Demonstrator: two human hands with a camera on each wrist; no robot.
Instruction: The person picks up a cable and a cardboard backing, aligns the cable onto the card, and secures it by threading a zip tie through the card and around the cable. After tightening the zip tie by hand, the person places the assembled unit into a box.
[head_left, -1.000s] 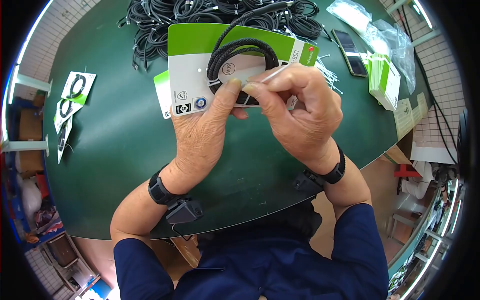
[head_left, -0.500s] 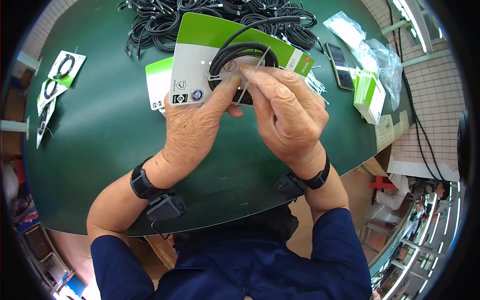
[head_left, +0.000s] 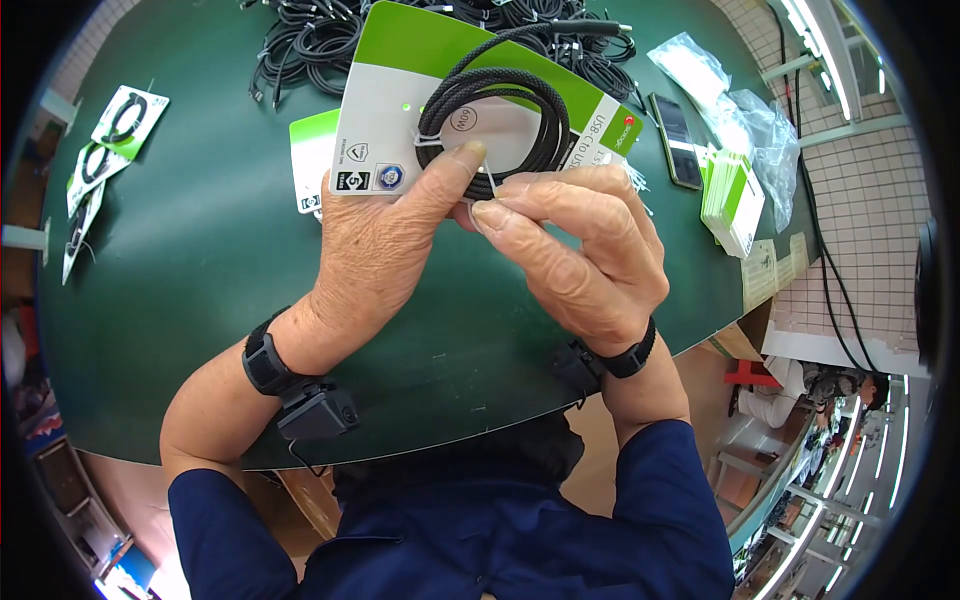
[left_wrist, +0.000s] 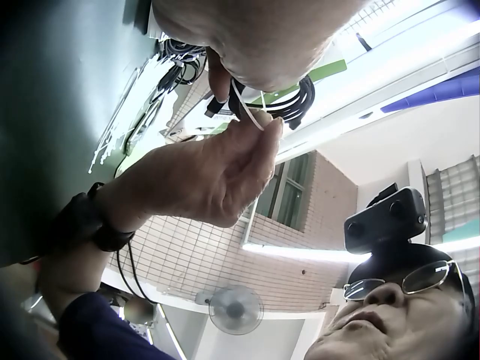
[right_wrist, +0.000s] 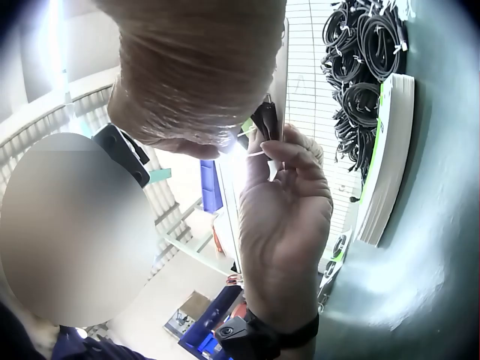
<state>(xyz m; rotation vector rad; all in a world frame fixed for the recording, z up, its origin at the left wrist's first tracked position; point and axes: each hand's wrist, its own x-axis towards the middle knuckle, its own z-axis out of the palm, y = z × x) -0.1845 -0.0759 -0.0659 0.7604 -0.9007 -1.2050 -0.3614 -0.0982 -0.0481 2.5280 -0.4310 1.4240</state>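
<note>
My left hand (head_left: pixel 385 240) grips a green and white packaging card (head_left: pixel 385 100), its thumb pressing over the lower inside of a coiled black braided USB cable (head_left: pixel 555 105). The coil lies against the card's printed face, with one cable end reaching past the top edge. At the coil's lower edge my right hand (head_left: pixel 585 245) pinches a thin white cable tie (left_wrist: pixel 247 109) between thumb and forefinger. From the left wrist view, the tie curves between the cable and those fingertips. My left fingers behind the card are mostly hidden in the head view.
Many coiled black cables (head_left: pixel 310 55) lie at the back. A stack of cards (right_wrist: pixel 386 150) sits beneath the held one. Finished-looking carded cables (head_left: pixel 125 125) lie left. To the right are a phone (head_left: pixel 677 140), more cards (head_left: pixel 735 205), plastic bags (head_left: pixel 765 145) and loose white ties (left_wrist: pixel 124 112).
My right hand has drawn the white tie down from across the coil to its lower edge. The card has tilted slightly, and more of the coil shows. My left hand keeps its hold.
</note>
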